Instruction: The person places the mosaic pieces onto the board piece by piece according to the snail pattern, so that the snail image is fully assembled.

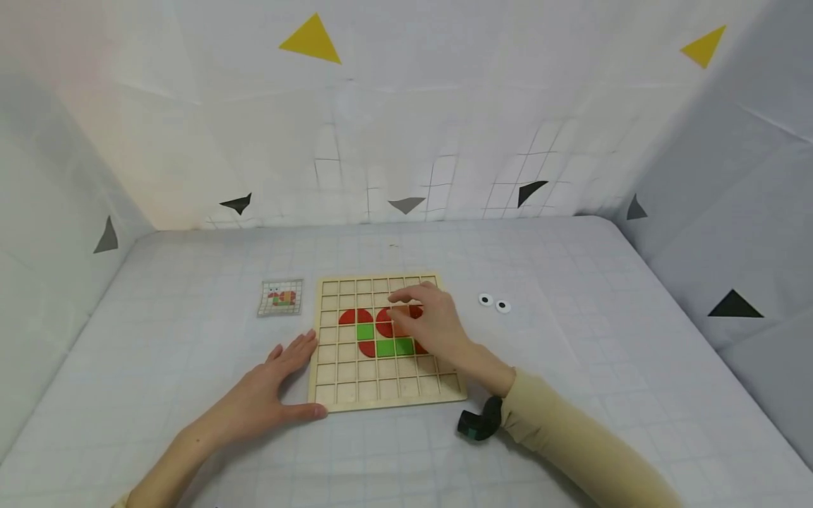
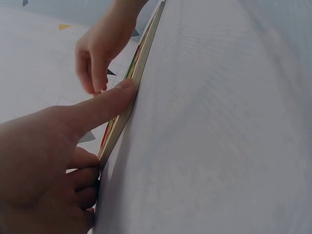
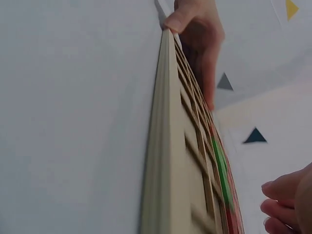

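Note:
A square wooden grid board point(image 1: 387, 407) lies on the table, with red rounded pieces, green squares point(image 1: 385, 348) and orange pieces point(image 1: 401, 326) set in its cells. My left hand point(image 1: 260, 398) rests at the board's near left corner, its thumb on the near edge and its extended fingers along the left side. Over the board is my right hand point(image 1: 438, 324), bent at the fingers, with a gap between thumb and index finger in the head view. It covers some of the red and orange pieces. No piece shows between its fingertips in the right wrist view.
Two round eye pieces point(image 1: 494, 303) lie right of the board. A small picture card point(image 1: 280, 298) with a similar coloured figure lies to its left. A black curved device point(image 1: 480, 420) sits beside the right sleeve. White cloth walls stand behind and at both sides.

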`<move>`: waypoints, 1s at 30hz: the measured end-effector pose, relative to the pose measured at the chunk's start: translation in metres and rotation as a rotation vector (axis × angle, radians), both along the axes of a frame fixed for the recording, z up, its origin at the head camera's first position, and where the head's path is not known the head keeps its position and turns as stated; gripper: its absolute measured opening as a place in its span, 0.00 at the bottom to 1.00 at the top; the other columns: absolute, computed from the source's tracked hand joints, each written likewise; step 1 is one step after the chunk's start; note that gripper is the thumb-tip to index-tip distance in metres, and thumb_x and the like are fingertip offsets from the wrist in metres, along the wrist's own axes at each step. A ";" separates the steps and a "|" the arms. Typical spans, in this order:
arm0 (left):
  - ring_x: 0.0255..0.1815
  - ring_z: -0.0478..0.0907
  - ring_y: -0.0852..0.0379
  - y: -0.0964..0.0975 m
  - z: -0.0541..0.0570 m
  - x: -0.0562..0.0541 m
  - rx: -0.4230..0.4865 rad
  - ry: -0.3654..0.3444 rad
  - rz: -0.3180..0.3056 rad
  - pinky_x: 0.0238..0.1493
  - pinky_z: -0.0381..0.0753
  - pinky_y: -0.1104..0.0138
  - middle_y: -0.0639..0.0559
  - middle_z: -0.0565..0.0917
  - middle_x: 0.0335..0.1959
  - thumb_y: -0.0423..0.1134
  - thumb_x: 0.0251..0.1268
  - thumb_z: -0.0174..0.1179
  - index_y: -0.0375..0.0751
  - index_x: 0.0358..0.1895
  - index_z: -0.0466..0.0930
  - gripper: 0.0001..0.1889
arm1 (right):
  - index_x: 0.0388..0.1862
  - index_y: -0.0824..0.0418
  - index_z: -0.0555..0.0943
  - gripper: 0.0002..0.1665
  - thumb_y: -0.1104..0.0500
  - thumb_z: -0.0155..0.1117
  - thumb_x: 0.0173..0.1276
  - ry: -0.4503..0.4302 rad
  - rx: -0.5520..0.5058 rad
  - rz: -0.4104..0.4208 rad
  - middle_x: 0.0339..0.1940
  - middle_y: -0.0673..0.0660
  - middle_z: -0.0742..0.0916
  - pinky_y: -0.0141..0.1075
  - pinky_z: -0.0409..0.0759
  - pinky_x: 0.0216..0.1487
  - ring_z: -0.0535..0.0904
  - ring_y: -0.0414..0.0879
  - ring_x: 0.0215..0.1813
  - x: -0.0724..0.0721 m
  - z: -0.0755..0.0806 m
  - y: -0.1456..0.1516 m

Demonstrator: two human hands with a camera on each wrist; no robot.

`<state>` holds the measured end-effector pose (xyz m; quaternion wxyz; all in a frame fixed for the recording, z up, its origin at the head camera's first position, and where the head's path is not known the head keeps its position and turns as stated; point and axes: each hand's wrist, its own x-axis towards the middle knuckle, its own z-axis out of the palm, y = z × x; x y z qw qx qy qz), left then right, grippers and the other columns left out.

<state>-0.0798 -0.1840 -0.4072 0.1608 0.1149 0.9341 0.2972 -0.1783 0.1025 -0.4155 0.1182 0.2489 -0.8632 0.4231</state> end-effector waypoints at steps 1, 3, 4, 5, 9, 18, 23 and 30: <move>0.81 0.45 0.36 0.000 0.000 0.000 0.000 -0.001 0.004 0.76 0.50 0.35 0.54 0.51 0.82 0.71 0.45 0.70 0.54 0.81 0.52 0.59 | 0.45 0.61 0.88 0.12 0.62 0.74 0.62 -0.010 -0.006 -0.010 0.41 0.54 0.90 0.46 0.82 0.46 0.81 0.47 0.47 0.000 0.000 0.009; 0.82 0.45 0.36 0.000 0.000 0.000 -0.002 -0.002 0.008 0.76 0.49 0.35 0.54 0.51 0.82 0.71 0.45 0.70 0.55 0.81 0.52 0.59 | 0.45 0.61 0.88 0.12 0.62 0.74 0.62 -0.018 -0.012 -0.036 0.41 0.54 0.90 0.46 0.82 0.46 0.81 0.48 0.47 -0.001 -0.001 0.027; 0.82 0.45 0.36 -0.001 0.000 0.000 -0.002 -0.004 0.009 0.76 0.49 0.35 0.54 0.51 0.82 0.71 0.45 0.70 0.55 0.81 0.52 0.59 | 0.45 0.60 0.88 0.12 0.62 0.75 0.62 -0.019 -0.011 -0.049 0.41 0.55 0.90 0.47 0.81 0.46 0.81 0.48 0.46 -0.002 -0.002 0.036; 0.82 0.45 0.36 -0.001 0.000 0.001 -0.002 -0.005 0.009 0.76 0.49 0.35 0.54 0.51 0.82 0.71 0.45 0.70 0.54 0.81 0.52 0.59 | 0.45 0.60 0.88 0.12 0.62 0.74 0.62 -0.022 -0.010 -0.063 0.41 0.55 0.90 0.47 0.81 0.46 0.81 0.48 0.46 -0.002 -0.003 0.045; 0.82 0.45 0.39 0.000 -0.001 0.001 0.003 -0.010 0.007 0.77 0.48 0.37 0.55 0.51 0.82 0.70 0.45 0.70 0.54 0.81 0.52 0.59 | 0.46 0.57 0.88 0.12 0.61 0.74 0.62 -0.061 0.024 -0.139 0.41 0.54 0.89 0.48 0.79 0.48 0.81 0.49 0.47 -0.002 -0.006 0.076; 0.82 0.45 0.39 -0.001 -0.004 0.001 0.004 0.000 -0.001 0.77 0.49 0.38 0.54 0.51 0.82 0.72 0.45 0.70 0.54 0.80 0.53 0.59 | 0.50 0.55 0.87 0.17 0.65 0.74 0.62 0.025 0.096 -0.222 0.46 0.53 0.88 0.42 0.81 0.46 0.82 0.49 0.49 -0.006 -0.022 0.135; 0.82 0.45 0.38 -0.001 -0.004 0.001 -0.004 -0.007 0.007 0.77 0.49 0.36 0.54 0.51 0.82 0.72 0.44 0.70 0.54 0.81 0.52 0.60 | 0.51 0.56 0.86 0.18 0.68 0.72 0.62 0.036 0.106 -0.223 0.44 0.53 0.88 0.40 0.78 0.46 0.82 0.48 0.49 -0.009 -0.029 0.144; 0.82 0.45 0.37 -0.001 -0.003 0.000 -0.009 -0.003 0.005 0.76 0.50 0.35 0.53 0.52 0.82 0.71 0.45 0.70 0.54 0.81 0.52 0.59 | 0.49 0.58 0.87 0.16 0.67 0.73 0.61 0.051 0.100 -0.245 0.39 0.54 0.87 0.42 0.78 0.46 0.82 0.49 0.45 -0.011 -0.031 0.143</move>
